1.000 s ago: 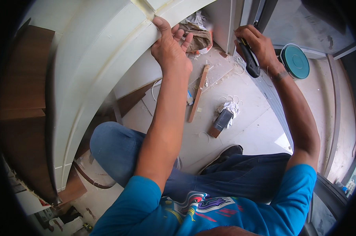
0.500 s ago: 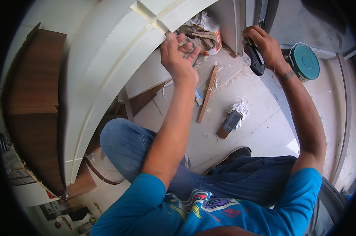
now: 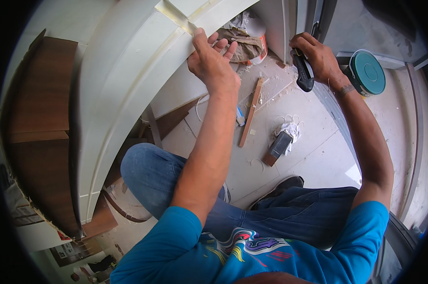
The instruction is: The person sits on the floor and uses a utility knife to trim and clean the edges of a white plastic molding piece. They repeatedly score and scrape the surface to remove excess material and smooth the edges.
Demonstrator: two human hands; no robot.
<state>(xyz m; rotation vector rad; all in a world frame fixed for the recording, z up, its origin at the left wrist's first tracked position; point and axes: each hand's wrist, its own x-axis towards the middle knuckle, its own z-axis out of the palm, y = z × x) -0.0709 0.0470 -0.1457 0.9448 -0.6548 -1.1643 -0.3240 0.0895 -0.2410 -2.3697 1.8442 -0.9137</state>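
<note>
On the left, a long white panel [image 3: 129,78] with a recessed groove curves across the view. My left hand [image 3: 215,64] is raised at its edge, thumb tip by the end of the groove, and the fingers are spread with nothing visible in them. Farther right, my right hand [image 3: 320,59] is wrapped round a black-handled tool [image 3: 305,75] with a pale stripe along its side. The tool's front end is hidden, so its exact kind cannot be told. It hangs in the air, apart from the panel.
On the tiled floor lie a thin wooden strip [image 3: 251,113], a dark block [image 3: 277,147], a white cloth with loops [image 3: 292,128] and scattered shavings. Crumpled brown paper [image 3: 245,47] sits beyond my left hand. A green-lidded bucket [image 3: 368,73] stands right; brown boards [image 3: 39,90] stand far left.
My left hand has turned slightly and shifted a little left, its thumb now extended against the panel edge. My right hand and the black-handled tool have moved only slightly left.
</note>
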